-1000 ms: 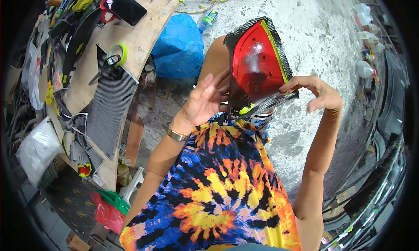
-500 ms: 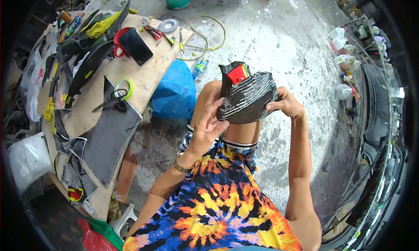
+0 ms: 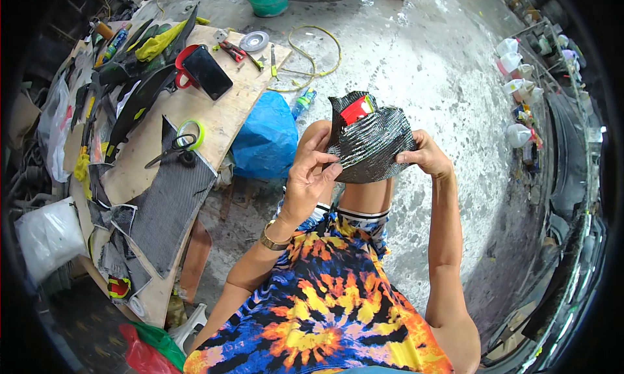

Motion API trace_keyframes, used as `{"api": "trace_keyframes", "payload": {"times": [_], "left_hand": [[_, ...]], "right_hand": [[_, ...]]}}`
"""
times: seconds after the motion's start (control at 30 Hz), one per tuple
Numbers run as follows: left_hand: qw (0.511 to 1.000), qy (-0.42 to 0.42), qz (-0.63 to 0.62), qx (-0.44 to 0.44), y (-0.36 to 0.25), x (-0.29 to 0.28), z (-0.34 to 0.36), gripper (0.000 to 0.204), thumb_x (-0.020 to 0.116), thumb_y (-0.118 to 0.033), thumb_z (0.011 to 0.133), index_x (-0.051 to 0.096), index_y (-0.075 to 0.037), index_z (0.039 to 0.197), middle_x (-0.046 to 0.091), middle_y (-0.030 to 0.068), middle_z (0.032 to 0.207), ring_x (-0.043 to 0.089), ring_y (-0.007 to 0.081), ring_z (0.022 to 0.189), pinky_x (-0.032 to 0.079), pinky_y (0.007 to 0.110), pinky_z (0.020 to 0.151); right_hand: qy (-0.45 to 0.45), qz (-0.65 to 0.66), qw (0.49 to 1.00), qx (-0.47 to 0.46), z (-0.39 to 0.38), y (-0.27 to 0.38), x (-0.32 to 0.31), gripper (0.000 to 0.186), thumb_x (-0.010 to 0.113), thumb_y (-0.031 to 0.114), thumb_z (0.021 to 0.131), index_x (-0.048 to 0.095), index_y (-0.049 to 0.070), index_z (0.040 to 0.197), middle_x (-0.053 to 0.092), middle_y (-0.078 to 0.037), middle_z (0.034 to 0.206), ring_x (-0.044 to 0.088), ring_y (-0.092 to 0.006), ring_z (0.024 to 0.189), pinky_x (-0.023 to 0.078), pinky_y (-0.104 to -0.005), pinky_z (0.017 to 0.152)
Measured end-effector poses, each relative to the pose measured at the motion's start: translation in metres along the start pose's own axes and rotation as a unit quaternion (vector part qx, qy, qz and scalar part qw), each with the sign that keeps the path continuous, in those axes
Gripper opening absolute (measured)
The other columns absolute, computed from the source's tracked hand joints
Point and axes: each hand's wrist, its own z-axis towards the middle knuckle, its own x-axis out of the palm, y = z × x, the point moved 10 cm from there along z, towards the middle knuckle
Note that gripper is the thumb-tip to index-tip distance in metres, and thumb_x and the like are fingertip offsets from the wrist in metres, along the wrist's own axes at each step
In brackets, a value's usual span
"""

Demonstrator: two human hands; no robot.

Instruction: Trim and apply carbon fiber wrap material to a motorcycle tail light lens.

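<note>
Over my bent legs I hold a piece of dark, shiny woven carbon-fibre fabric (image 3: 368,154), with a small patch of a glossy red part (image 3: 355,111) and a yellow strip showing at its top. My left hand (image 3: 311,176) is at the left edge, fingers bent and pressed on the fabric near the lower-left corner. My right hand (image 3: 426,157) grips the right edge, thumb on the front. The rest of the red part is hidden under the fabric.
At left, a plywood table (image 3: 231,130) holds fabric offcuts (image 3: 169,218), scissors (image 3: 170,151), tape (image 3: 196,131), a phone (image 3: 207,71) and tools. A blue bag (image 3: 263,140), bottle (image 3: 304,104) and hose (image 3: 325,71) lie beyond. Jugs (image 3: 520,136) line the right side; a green bucket (image 3: 265,0) stands behind.
A second ago the red part faced me broadly; now the dark fabric covers most of it, lower in view. Both hands have closed on its edges. The view has tilted up slightly.
</note>
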Motion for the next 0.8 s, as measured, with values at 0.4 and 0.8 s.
{"api": "trace_keyframes", "payload": {"times": [0.4,0.8], "left_hand": [[0.998,0.027,0.047,-0.043,0.002,0.0,0.01,0.034,0.068,-0.003,0.089,0.059,0.004,0.122,0.031,0.0203,0.155,0.031,0.03,0.144,0.036,0.039,0.113],[0.99,-0.062,0.05,-0.113,0.031,-0.009,0.013,0.093,0.082,-0.017,0.081,0.022,0.01,0.147,0.044,0.0223,0.142,0.044,0.0252,0.134,0.038,0.034,0.109]], "right_hand": [[-0.001,0.016,1.0,-0.004,-0.001,0.003,-0.004,0.022,0.082,0.006,0.076,0.074,0.0,0.096,0.073,-0.001,0.088,0.064,-0.0054,0.074,0.053,-0.0226,0.068],[0.029,-0.016,0.999,-0.006,-0.001,0.016,0.027,0.019,0.077,0.002,0.08,0.073,-0.001,0.099,0.073,0.001,0.093,0.062,-0.0045,0.081,0.052,-0.0236,0.075]]}}
